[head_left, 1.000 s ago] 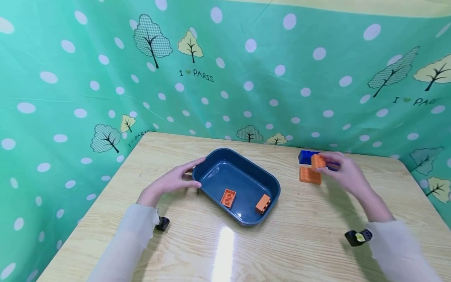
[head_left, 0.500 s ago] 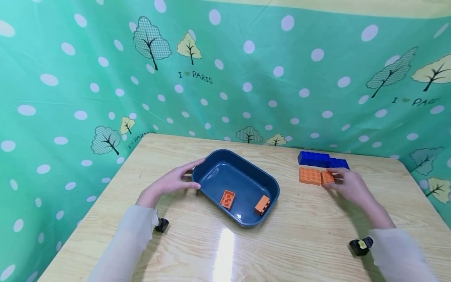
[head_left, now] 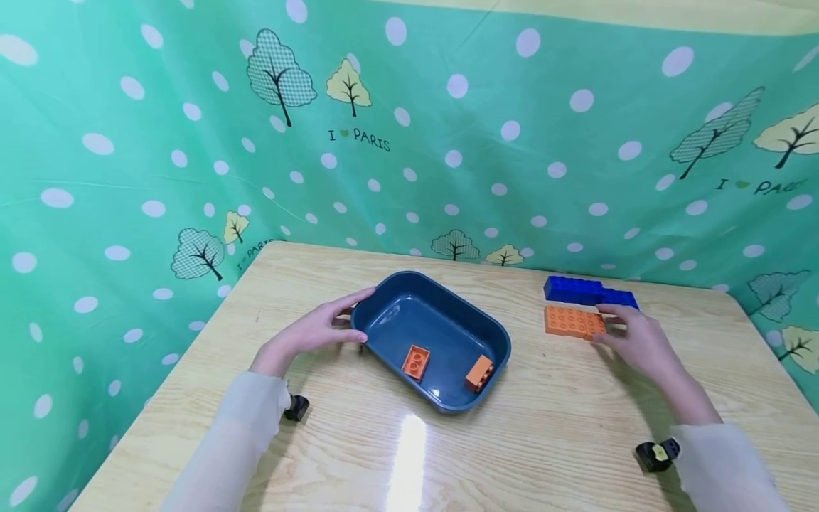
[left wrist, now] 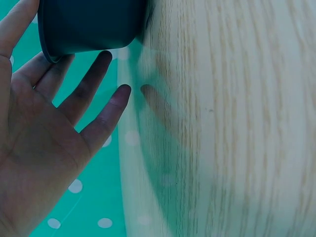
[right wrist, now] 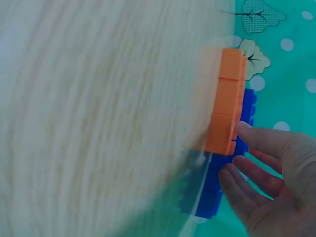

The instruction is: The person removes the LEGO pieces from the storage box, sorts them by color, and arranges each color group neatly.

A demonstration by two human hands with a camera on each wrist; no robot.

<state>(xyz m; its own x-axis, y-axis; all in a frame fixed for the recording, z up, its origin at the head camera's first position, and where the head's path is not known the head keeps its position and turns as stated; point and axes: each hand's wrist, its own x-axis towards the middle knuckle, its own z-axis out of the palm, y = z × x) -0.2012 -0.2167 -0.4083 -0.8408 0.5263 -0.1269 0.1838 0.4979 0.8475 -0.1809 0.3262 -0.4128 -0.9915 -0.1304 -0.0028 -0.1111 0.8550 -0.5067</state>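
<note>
My left hand spreads its fingers around the left end of a dark blue plastic tub; in the left wrist view, straight fingers reach beneath its rim. Inside the tub lie two orange toy bricks, one with its hollow side up and one on its side. At the right, my right hand pinches the end orange brick of a short row of orange bricks standing side by side. Thumb and forefinger are at its two sides.
Behind the orange row stand blue bricks in a line, close to the curtain. A green dotted curtain hangs at the table's back edge. The wooden table carries a bright light reflection near its front.
My right hand lowered the orange brick from above to the right end of the orange row, then slid it slightly left against its neighbour. The left hand and tub stayed put.
</note>
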